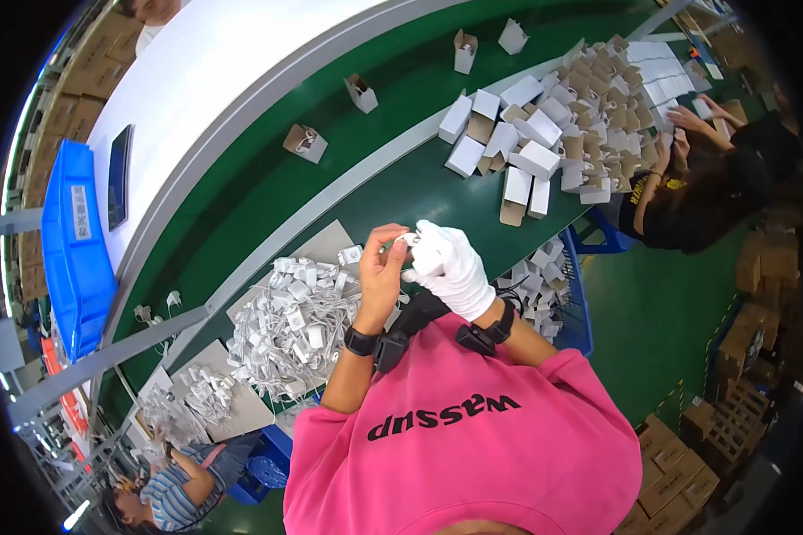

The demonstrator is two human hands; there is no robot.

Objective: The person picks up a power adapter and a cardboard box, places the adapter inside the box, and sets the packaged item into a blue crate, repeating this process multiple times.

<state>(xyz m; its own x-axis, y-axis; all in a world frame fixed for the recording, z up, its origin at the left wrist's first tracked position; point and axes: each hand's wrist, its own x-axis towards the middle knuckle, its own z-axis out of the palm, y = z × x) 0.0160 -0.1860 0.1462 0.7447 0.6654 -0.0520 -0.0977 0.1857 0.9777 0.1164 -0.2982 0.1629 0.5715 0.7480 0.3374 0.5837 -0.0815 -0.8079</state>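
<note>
As I look on from the head view, the worker in the pink top has both hands together at the middle of the frame, just above the dark green tabletop (pixel 393 198). The bare left hand (pixel 381 267) pinches a small white corded piece (pixel 408 239) between thumb and fingers; the white-gloved right hand (pixel 459 272) is curled against it from the other side, though white on white I can't tell how much it grips.

Left of centre lies a big tangled heap of white adapters (pixel 294 316), with a smaller heap (pixel 208 394) at lower left, near a person in a striped shirt (pixel 177 489). By my reckoning, plenty is left to handle there.

Toward the upper right, open white boxes (pixel 540 159) crowd together, many with white cord showing, so a good share looks filled already. Four more boxes stand spaced along the green belt (pixel 241 209) across the upper middle; the nearest box (pixel 305 144) shows something white inside. A blue crate (pixel 581 308), right of the worker, holds more white pieces, and another person's hands (pixel 678 134) work at far right.
</note>
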